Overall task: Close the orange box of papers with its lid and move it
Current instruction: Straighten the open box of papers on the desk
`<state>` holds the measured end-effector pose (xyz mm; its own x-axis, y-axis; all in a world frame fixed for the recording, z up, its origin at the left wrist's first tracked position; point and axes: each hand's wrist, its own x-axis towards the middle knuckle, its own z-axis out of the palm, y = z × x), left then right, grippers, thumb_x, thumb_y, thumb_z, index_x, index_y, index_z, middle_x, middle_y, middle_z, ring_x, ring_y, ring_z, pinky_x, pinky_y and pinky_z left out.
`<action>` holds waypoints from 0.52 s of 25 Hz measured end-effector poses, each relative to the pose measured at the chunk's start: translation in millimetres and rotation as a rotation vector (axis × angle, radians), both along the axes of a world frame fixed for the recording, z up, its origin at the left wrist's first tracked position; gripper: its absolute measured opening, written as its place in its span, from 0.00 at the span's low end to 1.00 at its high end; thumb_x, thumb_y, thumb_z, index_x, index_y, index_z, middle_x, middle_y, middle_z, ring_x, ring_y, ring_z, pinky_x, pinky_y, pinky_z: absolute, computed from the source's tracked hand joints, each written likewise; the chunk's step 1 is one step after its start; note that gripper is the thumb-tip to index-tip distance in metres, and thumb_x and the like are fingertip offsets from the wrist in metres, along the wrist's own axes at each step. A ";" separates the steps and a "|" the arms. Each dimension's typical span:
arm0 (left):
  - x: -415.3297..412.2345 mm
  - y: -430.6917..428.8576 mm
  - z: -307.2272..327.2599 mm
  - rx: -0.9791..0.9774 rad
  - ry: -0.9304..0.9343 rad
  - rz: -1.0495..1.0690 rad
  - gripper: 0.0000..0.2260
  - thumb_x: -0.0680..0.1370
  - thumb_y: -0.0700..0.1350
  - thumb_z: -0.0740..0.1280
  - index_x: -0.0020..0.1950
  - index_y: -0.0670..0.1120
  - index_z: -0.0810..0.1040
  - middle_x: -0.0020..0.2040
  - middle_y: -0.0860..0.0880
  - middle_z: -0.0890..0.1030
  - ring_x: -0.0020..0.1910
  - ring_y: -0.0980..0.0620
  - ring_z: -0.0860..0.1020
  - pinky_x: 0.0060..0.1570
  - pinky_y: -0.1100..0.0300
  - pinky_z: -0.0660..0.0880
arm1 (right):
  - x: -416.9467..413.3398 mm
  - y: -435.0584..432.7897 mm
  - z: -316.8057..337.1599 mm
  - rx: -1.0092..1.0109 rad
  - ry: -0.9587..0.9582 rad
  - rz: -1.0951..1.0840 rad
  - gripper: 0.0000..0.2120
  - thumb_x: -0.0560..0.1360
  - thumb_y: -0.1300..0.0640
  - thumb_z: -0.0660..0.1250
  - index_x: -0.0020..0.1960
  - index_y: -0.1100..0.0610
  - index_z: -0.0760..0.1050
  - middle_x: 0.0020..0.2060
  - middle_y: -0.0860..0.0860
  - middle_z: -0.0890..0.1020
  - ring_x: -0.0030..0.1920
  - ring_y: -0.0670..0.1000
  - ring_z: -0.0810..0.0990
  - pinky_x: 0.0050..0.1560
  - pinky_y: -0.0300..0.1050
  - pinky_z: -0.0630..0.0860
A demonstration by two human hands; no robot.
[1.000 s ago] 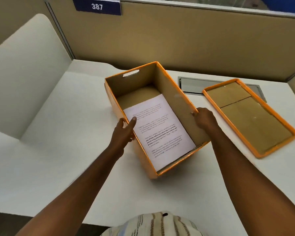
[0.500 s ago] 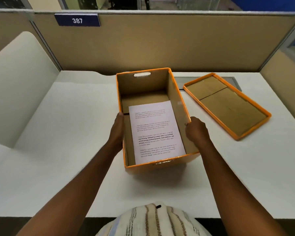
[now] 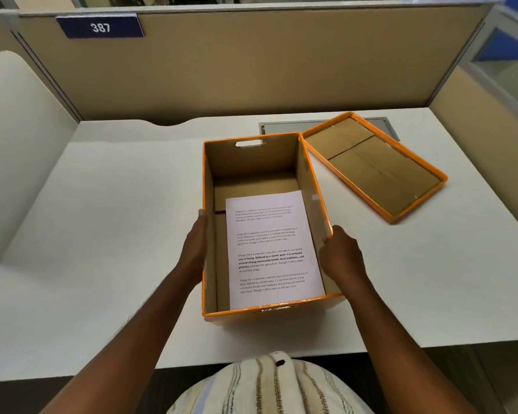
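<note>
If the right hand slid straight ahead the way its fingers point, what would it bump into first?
Probably the lid. The right hand rests on the box wall, fingers pointing away along it; depth is hard to judge.

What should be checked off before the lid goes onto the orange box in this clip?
1. Box open with nothing sticking up above the rim: ok. The orange box is open and the printed paper lies flat on its floor.
2. Lid within reach: ok. The lid lies inside-up on the desk, to the right of the box and farther back.
3. Lid turned the right way: not ok. It has to be flipped first.
4. A hand free to fetch the lid: not ok. The left hand and right hand both rest on the box's side walls.
5. Firmness of either grip: cannot tell.
</note>
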<state>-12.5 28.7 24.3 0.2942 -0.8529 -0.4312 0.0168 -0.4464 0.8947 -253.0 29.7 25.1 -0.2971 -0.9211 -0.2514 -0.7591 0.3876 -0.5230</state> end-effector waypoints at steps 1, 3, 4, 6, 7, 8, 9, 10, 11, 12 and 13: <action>-0.8 0.6 -3.3 0.021 -0.025 0.005 0.25 0.78 0.63 0.50 0.69 0.53 0.69 0.70 0.45 0.72 0.68 0.41 0.71 0.50 0.59 0.65 | -0.2 2.8 -1.9 0.007 -0.005 -0.002 0.13 0.77 0.59 0.61 0.60 0.61 0.70 0.54 0.59 0.81 0.52 0.61 0.81 0.47 0.49 0.76; -3.6 1.3 -6.7 0.015 -0.060 -0.013 0.23 0.79 0.62 0.49 0.68 0.54 0.70 0.72 0.43 0.70 0.64 0.46 0.74 0.49 0.61 0.67 | -2.0 6.4 -5.4 0.018 -0.016 -0.020 0.13 0.77 0.60 0.61 0.61 0.61 0.70 0.55 0.59 0.81 0.52 0.61 0.81 0.47 0.48 0.76; -4.2 2.0 -7.0 0.005 -0.068 -0.028 0.22 0.79 0.62 0.50 0.66 0.55 0.71 0.71 0.44 0.71 0.60 0.50 0.76 0.48 0.63 0.69 | -2.6 7.9 -7.0 0.023 -0.018 -0.030 0.13 0.77 0.60 0.61 0.60 0.61 0.70 0.54 0.59 0.81 0.52 0.60 0.81 0.45 0.47 0.75; -3.0 2.4 -9.0 0.006 -0.086 -0.035 0.23 0.79 0.61 0.51 0.69 0.52 0.69 0.71 0.47 0.70 0.61 0.51 0.74 0.48 0.63 0.69 | -2.5 11.5 -10.6 0.030 -0.011 -0.035 0.12 0.77 0.60 0.61 0.60 0.61 0.70 0.54 0.59 0.81 0.52 0.60 0.81 0.44 0.45 0.72; -1.3 2.3 -12.3 0.012 -0.100 -0.034 0.24 0.80 0.60 0.51 0.71 0.50 0.67 0.72 0.45 0.69 0.65 0.48 0.72 0.50 0.61 0.67 | -1.9 14.0 -12.5 0.032 -0.003 -0.033 0.12 0.77 0.60 0.60 0.60 0.61 0.70 0.54 0.59 0.81 0.52 0.60 0.81 0.44 0.45 0.72; -0.4 3.2 -14.4 0.018 -0.107 -0.038 0.24 0.80 0.59 0.51 0.72 0.49 0.65 0.73 0.45 0.67 0.69 0.45 0.69 0.52 0.58 0.65 | -1.3 17.0 -14.3 0.033 0.003 -0.031 0.12 0.77 0.60 0.60 0.60 0.61 0.70 0.54 0.59 0.81 0.52 0.60 0.81 0.43 0.44 0.71; -0.1 5.0 -15.9 0.027 -0.101 -0.039 0.24 0.80 0.59 0.51 0.73 0.50 0.64 0.74 0.45 0.66 0.71 0.44 0.66 0.54 0.57 0.64 | -0.9 20.4 -16.3 0.032 0.006 -0.033 0.12 0.77 0.60 0.60 0.60 0.61 0.70 0.53 0.59 0.81 0.52 0.60 0.81 0.43 0.44 0.71; 0.0 6.2 -17.2 0.033 -0.089 -0.039 0.24 0.80 0.59 0.51 0.73 0.51 0.63 0.75 0.45 0.65 0.72 0.44 0.65 0.57 0.56 0.64 | -0.6 23.3 -18.0 0.032 0.008 -0.040 0.12 0.77 0.60 0.60 0.59 0.61 0.70 0.53 0.59 0.81 0.51 0.60 0.81 0.42 0.43 0.70; 0.5 6.9 -19.9 0.032 -0.082 -0.039 0.24 0.80 0.59 0.51 0.73 0.51 0.63 0.75 0.46 0.65 0.72 0.45 0.64 0.58 0.56 0.64 | -0.2 25.9 -19.5 0.033 0.010 -0.049 0.12 0.77 0.60 0.61 0.60 0.61 0.70 0.52 0.59 0.81 0.51 0.59 0.81 0.41 0.43 0.70; 1.3 7.8 -21.3 0.032 -0.084 -0.041 0.23 0.80 0.59 0.51 0.73 0.52 0.63 0.75 0.46 0.65 0.72 0.45 0.65 0.57 0.56 0.64 | 0.6 27.9 -20.7 0.031 0.013 -0.055 0.12 0.77 0.60 0.61 0.60 0.61 0.69 0.52 0.58 0.81 0.50 0.59 0.81 0.41 0.43 0.71; 2.0 7.6 -22.4 0.033 -0.091 -0.040 0.23 0.80 0.59 0.51 0.72 0.52 0.64 0.74 0.46 0.66 0.71 0.45 0.66 0.55 0.56 0.63 | 1.6 29.1 -21.9 0.028 0.019 -0.060 0.12 0.77 0.60 0.62 0.60 0.61 0.69 0.52 0.58 0.81 0.50 0.59 0.82 0.41 0.43 0.71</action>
<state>-10.5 36.3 1.9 0.2995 -0.8505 -0.4325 -0.0820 -0.4745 0.8764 -251.4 58.8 3.2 -0.3562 -0.8944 -0.2705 -0.7440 0.4466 -0.4970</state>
